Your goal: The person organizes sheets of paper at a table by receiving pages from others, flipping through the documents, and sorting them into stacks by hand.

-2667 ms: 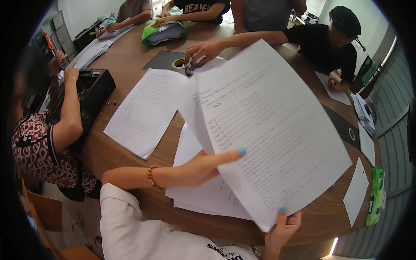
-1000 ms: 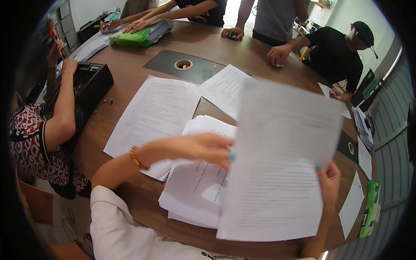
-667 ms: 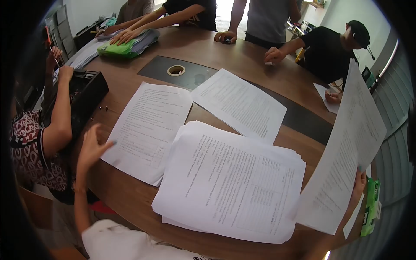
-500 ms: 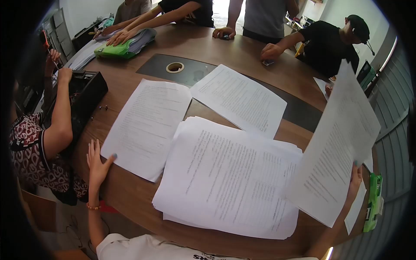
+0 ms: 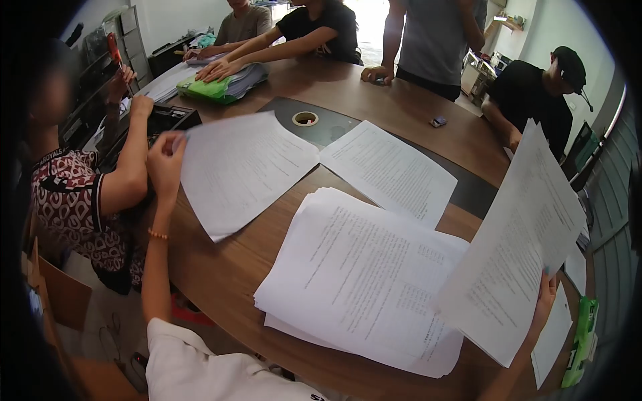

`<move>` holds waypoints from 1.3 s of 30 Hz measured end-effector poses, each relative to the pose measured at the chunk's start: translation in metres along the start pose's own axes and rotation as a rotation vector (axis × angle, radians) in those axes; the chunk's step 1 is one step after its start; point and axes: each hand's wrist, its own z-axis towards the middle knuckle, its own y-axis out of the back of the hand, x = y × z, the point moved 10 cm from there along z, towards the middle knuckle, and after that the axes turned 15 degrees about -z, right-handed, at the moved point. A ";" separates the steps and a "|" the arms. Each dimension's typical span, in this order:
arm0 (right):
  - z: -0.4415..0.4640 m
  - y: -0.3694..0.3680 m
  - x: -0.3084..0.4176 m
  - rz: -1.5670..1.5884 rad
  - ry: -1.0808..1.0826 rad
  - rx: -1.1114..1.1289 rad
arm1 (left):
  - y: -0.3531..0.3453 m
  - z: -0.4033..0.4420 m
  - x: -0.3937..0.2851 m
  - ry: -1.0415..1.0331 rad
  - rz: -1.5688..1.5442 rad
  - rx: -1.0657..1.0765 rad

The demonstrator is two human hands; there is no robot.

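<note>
My left hand (image 5: 167, 160) pinches the upper left edge of a printed sheet (image 5: 244, 170), whose near part hangs over the left of the table. At the right, my right hand (image 5: 547, 291) holds several printed sheets (image 5: 511, 247) raised and tilted above the table. Between my hands a thick stack of printed paper (image 5: 364, 281) lies at the near edge. Behind that stack, another printed sheet (image 5: 391, 170) lies flat, with its near corner close to the stack.
A round cable hole (image 5: 305, 119) is set in a dark table panel. At the left, a person works at a black case (image 5: 177, 117) with a red tool. Other people stand or sit around the far side, one with hands on a green package (image 5: 214, 87). Another green package (image 5: 580, 341) lies far right.
My left hand went from the paper stack to the left sheet, gripped its edge and lifted it. My right hand carried its sheets to the right. The far-right person's hand left a small object on the table.
</note>
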 end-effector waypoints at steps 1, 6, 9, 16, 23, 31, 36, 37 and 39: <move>0.002 0.002 -0.001 -0.003 0.001 0.005 | -0.009 0.006 -0.033 -0.029 -0.021 0.004; 0.001 0.003 -0.001 0.027 0.041 0.012 | -0.065 -0.041 -0.204 -0.715 0.097 0.163; 0.000 0.001 -0.001 0.053 0.018 0.013 | -0.087 -0.113 -0.262 -0.957 -0.038 0.352; 0.002 0.011 -0.008 0.035 0.019 -0.013 | -0.122 -0.230 -0.275 -1.115 -0.213 0.656; -0.001 0.002 -0.007 0.039 -0.023 0.005 | -0.142 -0.249 -0.263 -1.110 -0.104 0.844; -0.006 -0.013 -0.005 0.034 -0.052 0.041 | -0.139 -0.242 -0.267 -1.100 -0.138 0.838; -0.002 -0.007 -0.015 0.043 -0.047 0.000 | -0.114 -0.148 -0.258 -0.953 -0.080 0.479; -0.003 -0.006 -0.016 0.034 -0.053 -0.021 | -0.104 -0.117 -0.241 -0.834 -0.043 0.365; -0.004 -0.014 -0.017 -0.027 -0.076 0.030 | -0.081 -0.062 -0.200 -0.574 0.018 0.167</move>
